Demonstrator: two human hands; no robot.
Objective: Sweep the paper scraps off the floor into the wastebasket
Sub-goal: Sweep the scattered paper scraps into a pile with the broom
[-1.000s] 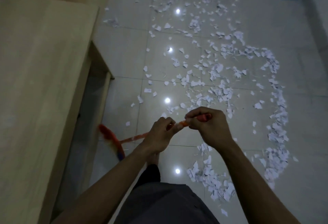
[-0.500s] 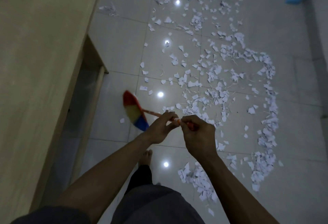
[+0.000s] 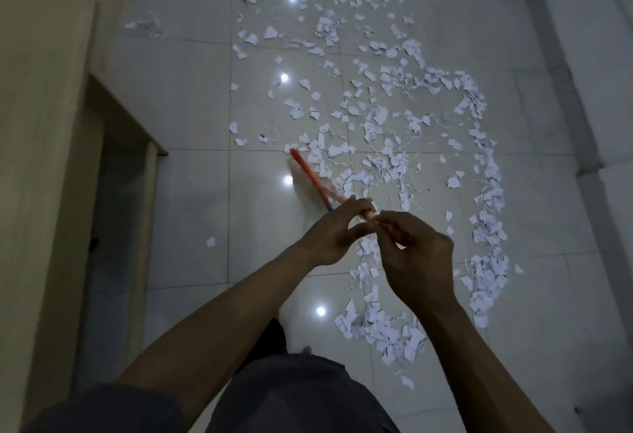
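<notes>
While the left hand (image 3: 337, 232) pinches the orange broom (image 3: 308, 170) handle between thumb and fingertips, the right hand (image 3: 416, 256) curls round its near end just behind. The broom's blurred far end slants down to the tiled floor (image 3: 191, 96) at the edge of the paper scraps (image 3: 387, 330), which spread ahead and curve along the right. A pale wooden worktop (image 3: 41, 158) stands at left.

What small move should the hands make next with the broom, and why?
Probably a short stroke to the right. The left hand and right hand grip the broom, whose head lies at the left edge of the scraps, so this would gather them toward the denser band.
</notes>
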